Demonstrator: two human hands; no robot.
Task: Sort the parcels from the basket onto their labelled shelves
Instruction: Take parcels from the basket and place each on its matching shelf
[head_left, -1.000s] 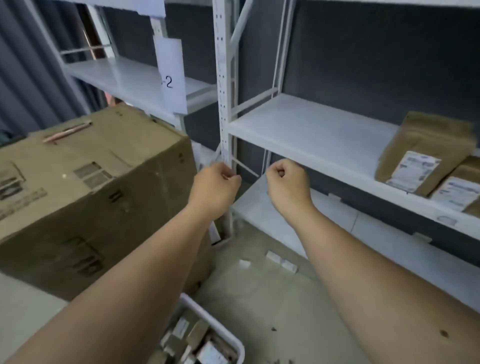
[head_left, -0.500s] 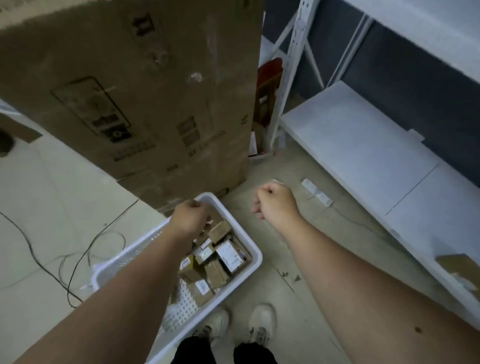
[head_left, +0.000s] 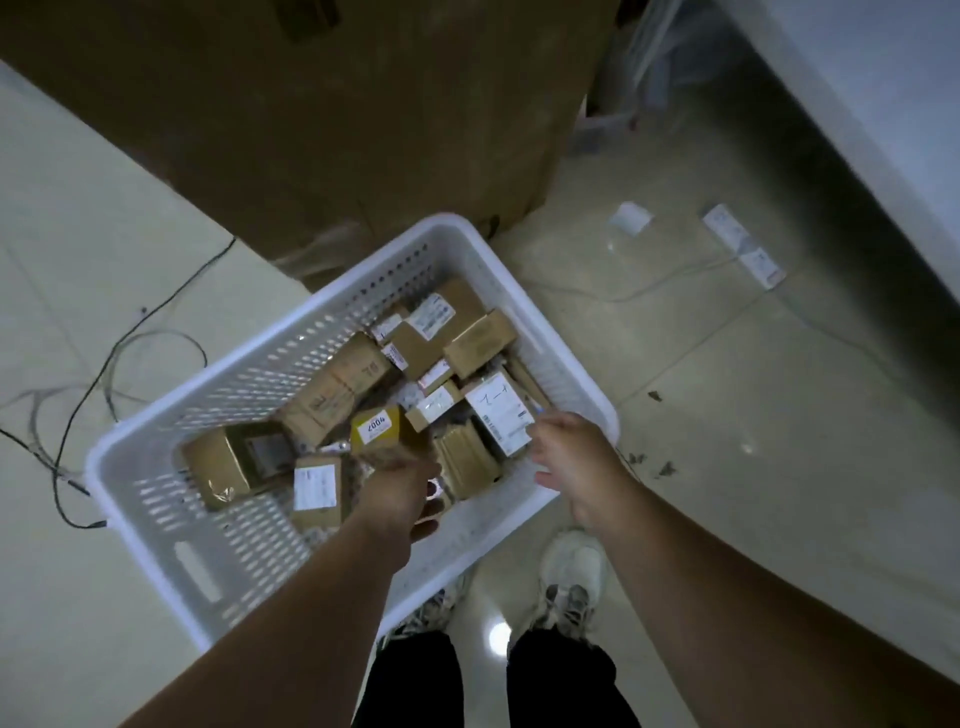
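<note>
A white perforated basket (head_left: 249, 384) stands on the floor in front of my feet, holding several brown cardboard parcels with white labels. My left hand (head_left: 400, 493) reaches down into it. Its fingers, blurred, are at the lower edge of a small yellow parcel (head_left: 376, 428) labelled 4004, and the thumb is spread to the right. My right hand (head_left: 574, 460) hangs over the basket's right rim, fingertips touching the corner of a parcel with a large white handwritten label (head_left: 498, 410). Neither hand has a parcel lifted.
A big cardboard box (head_left: 322, 119) stands just behind the basket. A white bottom shelf (head_left: 883, 104) runs along the right. Black cables (head_left: 104, 374) lie on the floor to the left, paper slips (head_left: 743, 252) to the right. My shoes (head_left: 571, 577) are just below the basket.
My view dropped from the shelves to the basket. Both hands came down from the shelf post, opened from fists and reached into the basket.
</note>
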